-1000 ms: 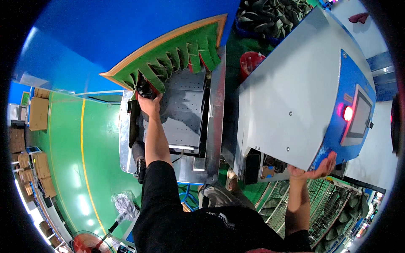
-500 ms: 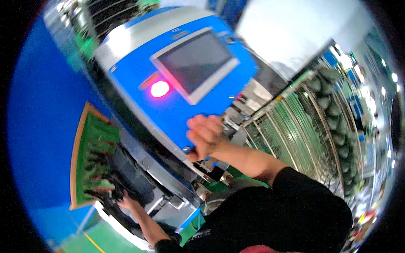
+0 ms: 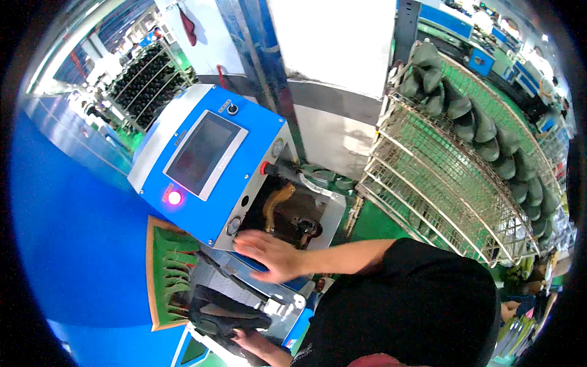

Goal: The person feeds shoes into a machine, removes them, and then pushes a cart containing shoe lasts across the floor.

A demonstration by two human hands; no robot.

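Note:
My left hand (image 3: 246, 337) is low in the view, its fingers closed on the edge of a black, soft-looking shoe upper (image 3: 223, 311). The upper lies over a pale metal worktop at the machine's side. My right hand (image 3: 269, 255) reaches across with fingers stretched out, at the lower corner of the blue control panel (image 3: 202, 217), beside a round gauge (image 3: 233, 226); whether it touches the panel I cannot tell. The panel carries a dark screen (image 3: 205, 153) and a lit pink-red button (image 3: 175, 197).
Behind my right hand is the machine's dark recess with a curved brass-coloured part (image 3: 278, 205). A wood-framed green board (image 3: 151, 275) stands at left. To the right, a wire rack (image 3: 428, 177) holds several dark rounded pieces (image 3: 486, 150). A red knob (image 3: 265, 168) juts from the panel's side.
My view has turned, so the panel appears further left. My right hand, curled at the panel's lower edge before, now has its fingers stretched out. My left hand remains at the black upper.

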